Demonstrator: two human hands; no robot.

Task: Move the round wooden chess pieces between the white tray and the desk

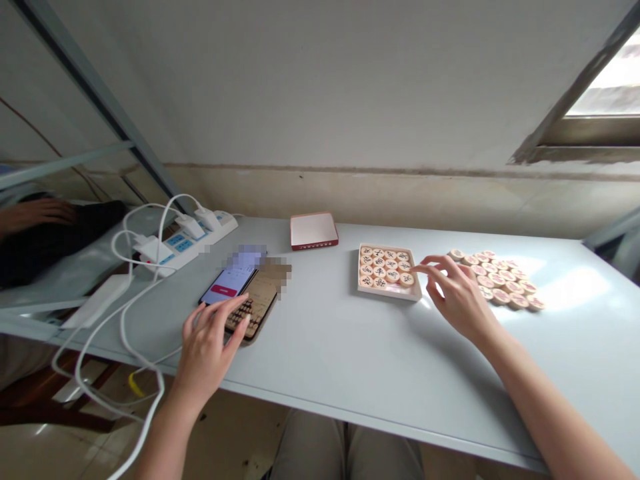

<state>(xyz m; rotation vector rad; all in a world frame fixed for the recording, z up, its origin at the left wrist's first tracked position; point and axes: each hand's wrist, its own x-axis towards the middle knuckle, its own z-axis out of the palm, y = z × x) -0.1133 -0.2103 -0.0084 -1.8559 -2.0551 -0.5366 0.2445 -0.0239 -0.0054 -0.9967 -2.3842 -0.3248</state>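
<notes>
My left hand [210, 343] lies with fingers stretched out over the near end of a brown phone-like device [256, 308], next to a lit phone [229, 285]. My right hand [457, 297] reaches to the right edge of a shallow white tray [388, 292] that holds several round wooden chess pieces [386, 267]. Its fingers are spread and the fingertips touch a piece at the tray's right edge. A loose group of round wooden pieces [503, 280] lies on the table just right of that hand.
The light blue table [340, 353] stands against a wall. A small red and white box [313, 231] sits at the back. A white power strip [187, 241] with plugs and trailing white cables [125, 327] is at the left. Another person's hand [35, 212] shows at far left.
</notes>
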